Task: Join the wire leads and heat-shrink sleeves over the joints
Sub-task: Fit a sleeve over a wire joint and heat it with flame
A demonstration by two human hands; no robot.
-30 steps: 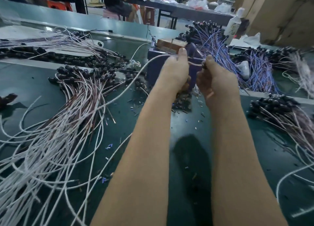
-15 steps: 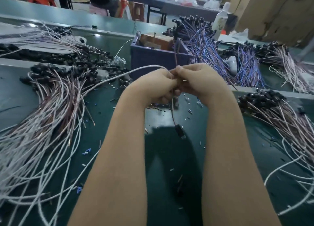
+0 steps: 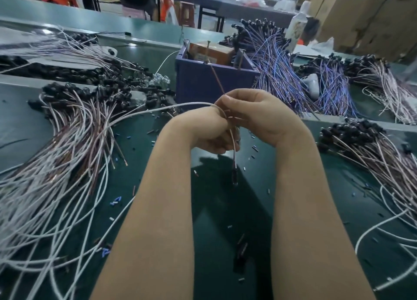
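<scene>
My left hand (image 3: 208, 130) and my right hand (image 3: 259, 114) meet above the green bench, fingers curled together. The left hand holds a long white wire (image 3: 144, 112) that arcs off to the left. The right hand pinches a thin brown lead (image 3: 217, 79) that slants up toward the blue bin. Below the hands the lead hangs down to a small black component (image 3: 234, 177). The joint itself is hidden between my fingers.
A blue bin (image 3: 203, 83) with a brown box stands just behind the hands. Heaps of white and brown leads (image 3: 56, 164) lie left, blue-violet bundles (image 3: 282, 74) behind right, more leads (image 3: 372, 155) at right. Small cut sleeves (image 3: 115, 202) litter the green mat (image 3: 225, 220).
The hands came back from the blue bin toward me and closed together. A brown lead with a black component now hangs between them, and its free end now sticks up.
</scene>
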